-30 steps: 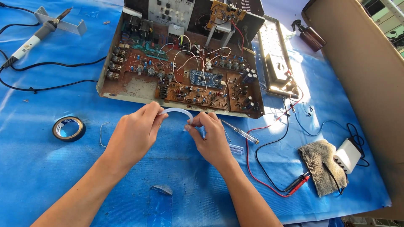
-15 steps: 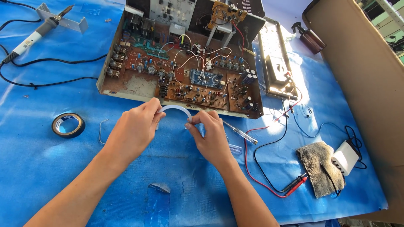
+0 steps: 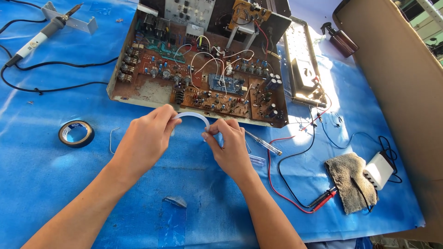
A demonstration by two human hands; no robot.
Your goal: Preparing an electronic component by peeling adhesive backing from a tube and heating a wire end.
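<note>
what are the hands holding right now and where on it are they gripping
Both hands hold one thin white strip, bent into an arch. The left hand pinches its left end, the right hand its right end; the middle spans free between them.

**White strip held in an arch between two hands**

A thin, flat white strip [image 3: 191, 115] is bent into a shallow arch, its crown uppermost and its two ends pointing down. The left end is pinched in the fingertips of the left hand [image 3: 145, 138]; the right end is pinched between thumb and forefinger of the right hand [image 3: 228, 147]. The strip is pale, smooth and narrow, and appears flexible, curving evenly without a kink. It hangs clear of the blue sheet below, just in front of the near edge of the opened electronics chassis, with both hands close together beneath the arch.
</note>
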